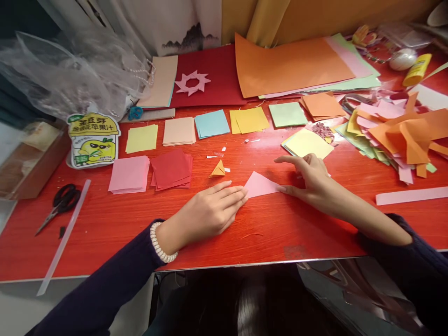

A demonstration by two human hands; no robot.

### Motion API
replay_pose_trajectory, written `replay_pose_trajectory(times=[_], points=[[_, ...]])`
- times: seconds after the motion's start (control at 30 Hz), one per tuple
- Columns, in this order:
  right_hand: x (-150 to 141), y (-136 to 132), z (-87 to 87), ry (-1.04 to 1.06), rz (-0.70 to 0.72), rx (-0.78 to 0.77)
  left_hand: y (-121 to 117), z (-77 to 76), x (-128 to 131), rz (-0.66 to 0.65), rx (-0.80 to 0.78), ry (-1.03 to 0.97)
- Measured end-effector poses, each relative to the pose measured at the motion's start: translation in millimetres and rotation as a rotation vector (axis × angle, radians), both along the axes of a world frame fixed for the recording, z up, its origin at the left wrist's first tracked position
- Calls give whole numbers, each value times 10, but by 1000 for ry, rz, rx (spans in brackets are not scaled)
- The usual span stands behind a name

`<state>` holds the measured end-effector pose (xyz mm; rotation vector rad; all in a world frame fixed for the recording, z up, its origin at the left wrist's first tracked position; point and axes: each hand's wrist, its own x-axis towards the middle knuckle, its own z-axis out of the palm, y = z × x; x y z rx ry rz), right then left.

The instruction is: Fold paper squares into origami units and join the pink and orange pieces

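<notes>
A pink paper folded into a triangle (259, 185) lies flat on the red table (105, 224). My left hand (210, 212) rests palm down at its left corner, fingers stretched out flat and pressing the edge. My right hand (310, 179) sits at its right side, thumb tip on the paper's right corner, index finger pointing left above it, other fingers curled. A small folded orange piece (218, 169) lies just behind the pink triangle.
Stacks of square paper lie in rows: pink (129, 174), dark red (171, 169), yellow (142, 138), tan, blue (211, 123), green. Scissors (61, 201) at left, orange scraps (402, 133) at right, a pink star (192, 82) on red card, glue bottle (416, 70).
</notes>
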<state>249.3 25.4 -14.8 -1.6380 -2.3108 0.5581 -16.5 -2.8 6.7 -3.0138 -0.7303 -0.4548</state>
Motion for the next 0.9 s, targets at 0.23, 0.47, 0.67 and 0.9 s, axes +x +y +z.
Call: replay_pose_trajectory(times=[0.23,0.47,0.67,0.9], points=[[43,-24,87,54,49,-13,-12,-3,-66,11,4,-15],[34,-30,105,58,59,-11,-49,14,-120,5,53,-5],[75,-10,143,180,94,-131,11,-62,-12,189,56,-85],[9,-30,172,307,62,-108,166,-147,396,362,-102,-24]])
